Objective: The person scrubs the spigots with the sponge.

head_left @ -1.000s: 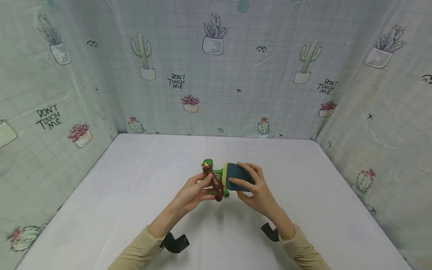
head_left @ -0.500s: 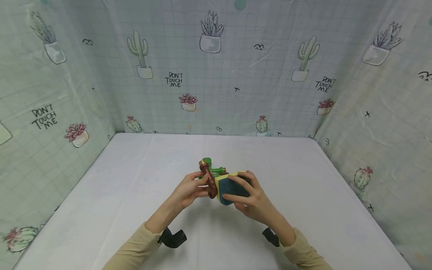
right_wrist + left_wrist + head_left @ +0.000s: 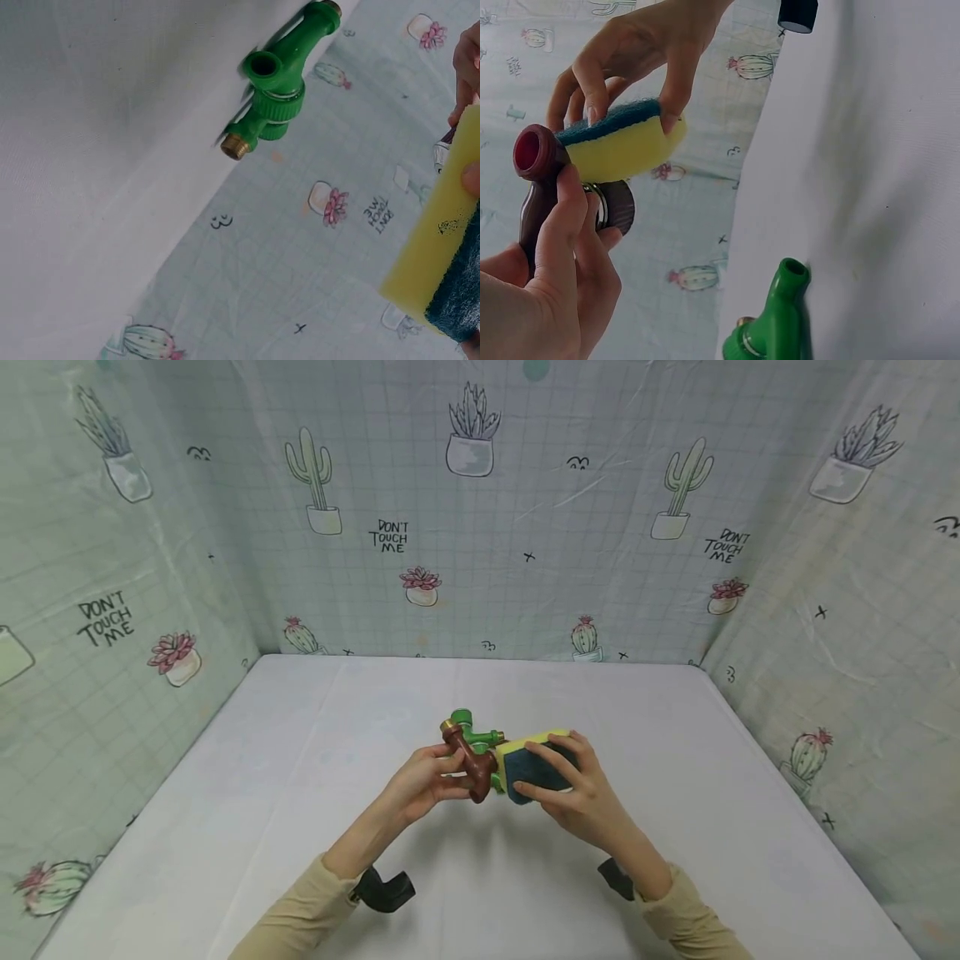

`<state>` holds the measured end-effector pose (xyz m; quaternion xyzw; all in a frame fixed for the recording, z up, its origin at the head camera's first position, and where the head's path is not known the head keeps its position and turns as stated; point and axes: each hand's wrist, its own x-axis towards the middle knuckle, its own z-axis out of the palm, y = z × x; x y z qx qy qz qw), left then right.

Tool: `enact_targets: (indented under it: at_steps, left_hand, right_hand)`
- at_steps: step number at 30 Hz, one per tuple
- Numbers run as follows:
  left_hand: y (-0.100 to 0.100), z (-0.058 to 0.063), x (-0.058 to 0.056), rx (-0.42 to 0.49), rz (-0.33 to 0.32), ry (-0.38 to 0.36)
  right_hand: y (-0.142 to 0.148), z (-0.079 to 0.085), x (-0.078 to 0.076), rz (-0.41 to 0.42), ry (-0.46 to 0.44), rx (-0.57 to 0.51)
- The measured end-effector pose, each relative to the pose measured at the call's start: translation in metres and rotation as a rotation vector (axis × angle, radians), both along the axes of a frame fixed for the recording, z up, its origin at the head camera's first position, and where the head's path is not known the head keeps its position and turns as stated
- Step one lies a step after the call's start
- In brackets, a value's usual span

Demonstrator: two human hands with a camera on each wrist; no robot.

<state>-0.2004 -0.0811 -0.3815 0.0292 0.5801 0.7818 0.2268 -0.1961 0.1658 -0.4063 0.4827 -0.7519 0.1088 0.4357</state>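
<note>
My left hand (image 3: 429,783) grips a brown plastic tap (image 3: 478,774) with a brass threaded end, raised above the table. Just right of it, my right hand (image 3: 588,789) pinches a yellow sponge (image 3: 622,156) with a dark blue scouring side, thumb on the yellow face and fingers over the blue. The sponge's near end overlaps the brown tap's body in the head view and is right at its mouth end in the left wrist view. Beyond the hands, green plastic taps (image 3: 283,94) with brass threaded ends lie on the table, partly hidden in the head view.
The white tabletop (image 3: 360,710) runs back to a cactus-print cloth (image 3: 480,527) that hangs behind and along both sides. Black wrist camera mounts (image 3: 384,890) stick out under both forearms.
The sponge first swung down and left along the brown tap, then came back up and right, with its yellow edge tilted upward. The brown tap has shifted slightly left and turned in my left hand.
</note>
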Motion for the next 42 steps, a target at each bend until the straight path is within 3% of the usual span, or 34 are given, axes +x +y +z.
enact_targets:
  at_steps: [11,20,26,34,38,42]
  left_hand:
    - [0.001,-0.004,0.0,-0.014,-0.046,0.067]
    - [0.001,-0.006,-0.001,-0.048,0.017,0.075]
    - [-0.001,-0.005,0.001,-0.047,-0.011,0.112]
    - [0.001,-0.008,0.002,-0.008,-0.033,0.079]
    - [0.002,-0.007,0.002,0.045,-0.037,0.035]
    - [0.002,-0.007,0.002,0.082,-0.072,0.015]
  right_hand:
    - [-0.013,0.0,0.009,0.102,-0.091,-0.003]
    - [-0.022,-0.004,0.022,0.135,-0.097,0.009]
    - [-0.018,-0.005,0.017,0.082,-0.068,0.001]
    - [-0.005,-0.008,0.008,-0.041,-0.034,-0.03]
    - [0.003,-0.011,0.007,-0.082,-0.122,-0.143]
    - [0.01,-0.016,0.007,-0.073,-0.252,-0.26]
